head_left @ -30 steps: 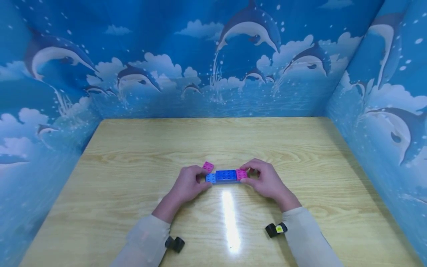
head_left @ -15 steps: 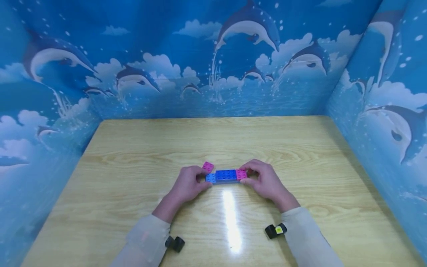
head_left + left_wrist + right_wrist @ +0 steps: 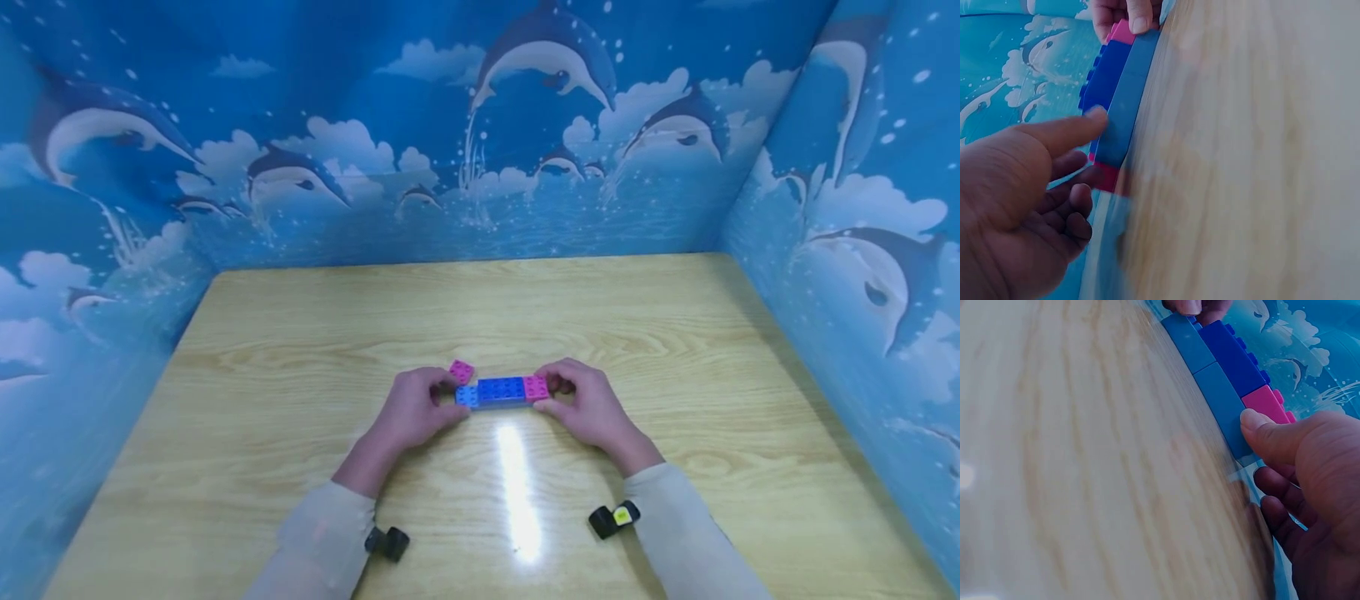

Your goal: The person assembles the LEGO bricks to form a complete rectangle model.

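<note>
A low row of toy building bricks lies on the table in front of me. Two light blue bricks (image 3: 1221, 403) sit end to end at the bottom. On top of them are a dark blue brick (image 3: 501, 389) in the middle and a pink brick (image 3: 536, 387) at the right end. My left hand (image 3: 412, 412) pinches the left end, where light blue studs show, with thumb at the near side. My right hand (image 3: 588, 404) pinches the right end, its thumb (image 3: 1257, 422) on the lower light blue brick. Behind the left fingers lies a loose pink brick (image 3: 461, 372).
The wooden table (image 3: 300, 308) reaches to a dolphin-printed curtain (image 3: 345, 208) at the back and sides. A bright light reflection crosses the tabletop in front of the bricks. Black wrist cameras (image 3: 387, 543) sit at both sleeves.
The head view has shifted a little, so everything appears slightly further left. Both hands keep their hold on the brick row, and the loose pink brick stays put.
</note>
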Demonstrator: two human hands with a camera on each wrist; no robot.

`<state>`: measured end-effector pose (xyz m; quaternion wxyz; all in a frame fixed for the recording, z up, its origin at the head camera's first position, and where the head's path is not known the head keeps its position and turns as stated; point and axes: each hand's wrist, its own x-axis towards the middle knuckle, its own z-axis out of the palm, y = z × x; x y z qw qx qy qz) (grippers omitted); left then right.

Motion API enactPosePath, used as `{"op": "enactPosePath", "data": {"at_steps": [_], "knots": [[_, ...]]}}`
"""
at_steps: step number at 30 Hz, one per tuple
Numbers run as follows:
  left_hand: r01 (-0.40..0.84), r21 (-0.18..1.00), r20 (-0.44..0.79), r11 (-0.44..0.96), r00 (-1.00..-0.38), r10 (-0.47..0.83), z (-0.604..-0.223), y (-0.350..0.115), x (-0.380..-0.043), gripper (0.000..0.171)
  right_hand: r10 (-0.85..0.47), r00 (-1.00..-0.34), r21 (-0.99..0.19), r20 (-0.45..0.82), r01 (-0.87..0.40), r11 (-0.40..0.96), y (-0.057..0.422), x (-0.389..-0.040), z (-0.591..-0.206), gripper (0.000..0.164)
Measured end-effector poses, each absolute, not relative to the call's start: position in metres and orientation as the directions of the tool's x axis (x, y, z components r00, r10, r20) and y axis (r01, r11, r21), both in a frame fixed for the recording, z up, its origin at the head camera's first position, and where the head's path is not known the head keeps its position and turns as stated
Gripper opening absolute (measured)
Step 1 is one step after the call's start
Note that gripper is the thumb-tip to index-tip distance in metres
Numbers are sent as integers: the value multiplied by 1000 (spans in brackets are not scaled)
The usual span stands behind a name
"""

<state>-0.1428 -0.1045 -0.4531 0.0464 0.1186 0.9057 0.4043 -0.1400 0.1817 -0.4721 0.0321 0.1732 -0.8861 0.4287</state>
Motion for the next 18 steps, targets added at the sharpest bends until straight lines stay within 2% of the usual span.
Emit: {"op": "enactPosePath", "data": {"at_steps": [7,14,18], "knots": [[239,715,104,657,-966,237,-448,-114,-157,29,-265,-947,-762,182,-306,570,180,-139,-468,36],[232,670,13,705,-953,301,-447,-116,-173,44,-264,-952,-775,154,-283,566,180,-138,-468,35],[270,661,4,700,-934,357,-449,-115,-179,46,-267,-952,-777,148,-279,564,181,-139,-468,35]]}}
